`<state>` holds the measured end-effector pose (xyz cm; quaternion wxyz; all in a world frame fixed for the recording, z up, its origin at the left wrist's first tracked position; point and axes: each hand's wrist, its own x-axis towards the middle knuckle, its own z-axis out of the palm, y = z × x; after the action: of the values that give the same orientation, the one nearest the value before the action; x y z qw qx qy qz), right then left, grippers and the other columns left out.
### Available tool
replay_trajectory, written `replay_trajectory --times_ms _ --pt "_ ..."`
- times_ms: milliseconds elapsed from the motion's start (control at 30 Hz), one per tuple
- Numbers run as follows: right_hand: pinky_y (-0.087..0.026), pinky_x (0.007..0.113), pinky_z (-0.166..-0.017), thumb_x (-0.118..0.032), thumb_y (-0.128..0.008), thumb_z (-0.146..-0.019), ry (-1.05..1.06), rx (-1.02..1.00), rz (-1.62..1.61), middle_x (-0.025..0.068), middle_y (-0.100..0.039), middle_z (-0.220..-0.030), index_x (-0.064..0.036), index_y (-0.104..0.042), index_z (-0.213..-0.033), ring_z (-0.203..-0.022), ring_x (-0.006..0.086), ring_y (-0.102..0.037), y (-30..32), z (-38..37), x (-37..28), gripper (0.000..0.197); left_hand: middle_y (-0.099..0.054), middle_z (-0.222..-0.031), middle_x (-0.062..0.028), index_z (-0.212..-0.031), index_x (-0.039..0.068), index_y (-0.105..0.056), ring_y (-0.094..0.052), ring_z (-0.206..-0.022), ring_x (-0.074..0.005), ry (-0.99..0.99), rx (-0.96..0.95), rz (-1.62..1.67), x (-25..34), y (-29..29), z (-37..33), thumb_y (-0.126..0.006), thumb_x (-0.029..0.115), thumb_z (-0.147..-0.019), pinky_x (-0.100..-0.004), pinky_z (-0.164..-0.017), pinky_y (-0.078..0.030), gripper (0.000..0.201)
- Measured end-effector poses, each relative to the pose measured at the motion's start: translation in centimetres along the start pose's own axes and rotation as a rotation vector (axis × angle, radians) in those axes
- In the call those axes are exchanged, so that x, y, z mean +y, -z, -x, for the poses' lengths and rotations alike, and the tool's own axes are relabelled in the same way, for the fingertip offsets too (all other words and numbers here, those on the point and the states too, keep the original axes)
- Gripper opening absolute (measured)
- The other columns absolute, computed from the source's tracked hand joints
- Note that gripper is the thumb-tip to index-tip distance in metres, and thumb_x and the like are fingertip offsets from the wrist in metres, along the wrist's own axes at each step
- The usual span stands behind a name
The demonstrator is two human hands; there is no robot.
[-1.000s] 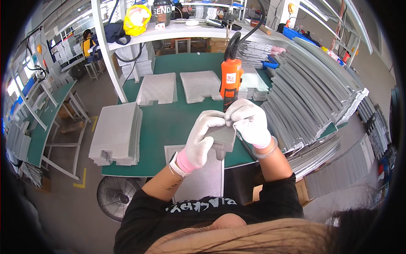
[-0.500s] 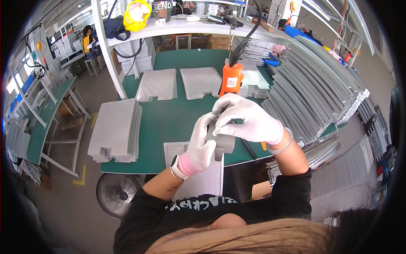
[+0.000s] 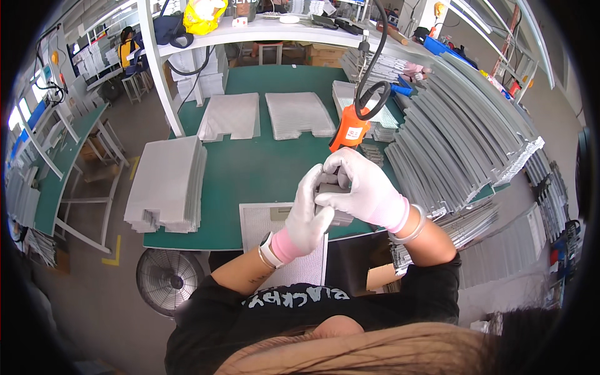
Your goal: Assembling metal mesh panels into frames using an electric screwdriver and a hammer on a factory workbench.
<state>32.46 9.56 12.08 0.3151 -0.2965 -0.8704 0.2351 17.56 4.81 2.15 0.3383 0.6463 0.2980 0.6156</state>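
Observation:
Both my hands wear white gloves with pink cuffs and meet over the table's front edge. Between them sits a small grey block-like part (image 3: 326, 187), mostly hidden by the fingers, so its kind does not show. My left hand (image 3: 306, 212) cups it from the left, thumb stretched apart from the fingers. With curled fingers and thumb, my right hand (image 3: 365, 190) grips its right side. Just beyond the fingertips hangs an orange power screwdriver (image 3: 351, 129) on a black cable, untouched. Below my left hand, a pale mesh panel (image 3: 253, 225) leans at the table edge.
Stacked mesh panels stand at the left (image 3: 164, 181) of the green table (image 3: 250, 169). Two lower stacks, one left (image 3: 230, 115) and one right (image 3: 300, 114), lie farther back. Long rows of grey panels (image 3: 462, 137) fill the right side. A black floor fan (image 3: 169, 281) stands lower left.
My right fingers have shifted from a raised pinch to closer around the grey part. My left fingers have loosened. The screwdriver now hangs tilted, its cable looped, and the view has shifted slightly.

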Motion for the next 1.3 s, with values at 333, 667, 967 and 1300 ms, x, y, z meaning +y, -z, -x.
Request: replay_trajectory --times_ms 333,667,967,1300 --pt "-0.051 0.028 -0.067 -0.016 -0.081 -0.073 0.023 0.083 0.053 0.0069 -0.061 -0.086 -0.0055 -0.062 -0.102 -0.066 0.0181 -0.058 -1.6 1.5 1.7 0.036 -0.056 -0.133 -0.0169 -0.144 -0.002 -0.036 -0.056 -0.123 -0.0211 0.184 -0.028 0.432 -1.3 1.1 0.2 -0.032 0.001 -0.100 -0.0346 -0.108 -0.043 0.044" --pt "-0.048 0.024 -0.075 0.003 -0.063 -0.091 -0.065 0.363 -0.654 0.0022 -0.061 -0.095 -0.0031 -0.060 -0.105 -0.079 0.0067 -0.054 -5.0 3.1 4.7 0.015 -0.060 -0.131 -0.0148 -0.133 -0.002 -0.055 -0.055 -0.123 -0.0243 -0.081 0.006 -0.001 -2.9 1.0 1.6 -0.037 -0.005 -0.096 -0.0347 -0.108 -0.040 0.041" --pt "-0.049 0.026 -0.083 0.004 -0.059 -0.093 -0.056 0.437 -0.779 0.0071 -0.062 -0.104 -0.0019 -0.057 -0.107 -0.090 0.0097 -0.059 -6.0 3.3 4.9 0.015 -0.062 -0.126 -0.0127 -0.126 -0.001 -0.058 -0.056 -0.119 -0.0207 0.051 0.030 0.319 -2.3 1.1 1.4 -0.045 0.001 -0.097 -0.0340 -0.105 -0.041 0.032" --pt "-0.045 0.027 -0.086 0.003 -0.060 -0.091 -0.014 0.308 -0.931 0.0068 -0.059 -0.107 -0.0020 -0.058 -0.113 -0.090 0.0115 -0.054 -5.4 3.2 4.2 0.023 -0.061 -0.126 -0.0145 -0.119 0.002 -0.059 -0.058 -0.118 -0.0231 -0.172 0.056 0.210 -4.1 1.2 2.3 -0.045 0.001 -0.101 -0.0354 -0.104 -0.043 0.023"
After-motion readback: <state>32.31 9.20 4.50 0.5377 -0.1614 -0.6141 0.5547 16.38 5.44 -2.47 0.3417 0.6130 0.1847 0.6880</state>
